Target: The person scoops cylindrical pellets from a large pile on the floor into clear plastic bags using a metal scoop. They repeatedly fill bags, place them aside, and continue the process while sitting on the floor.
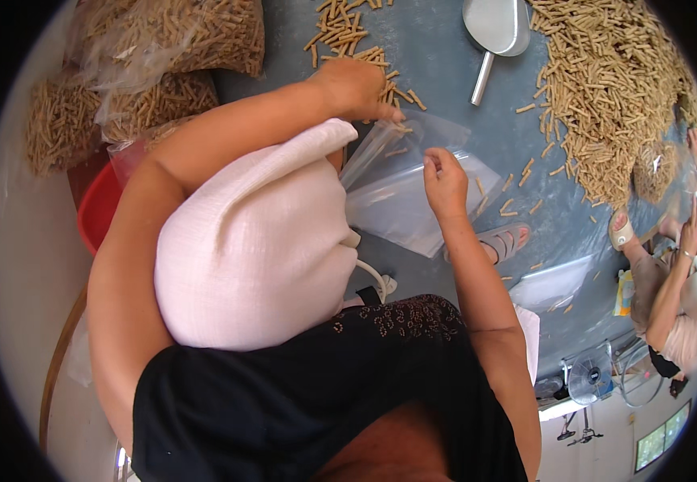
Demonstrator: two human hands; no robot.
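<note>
My left hand point(356, 90) reaches over short brown sticks point(393, 84) scattered on the grey-blue floor sheet. Its fingers close at the edge of a clear plastic bag point(377, 149); some fingertips are hidden. Beside that bag, my right hand point(447, 183) is raised with fingers curled together. Whatever they hold, if anything, is too small to make out. Under and between the hands, more clear plastic bags point(413, 213) lie flat. Bulging pale pink cloth point(252, 249) fills the space inside my left arm.
A large heap of brown sticks point(605, 96) covers the far right, with a metal scoop point(497, 28) beside it. Filled clear bags point(164, 36) stand at the far left, above a red basin point(98, 209). Another person point(674, 297) works at right, near a fan point(589, 377).
</note>
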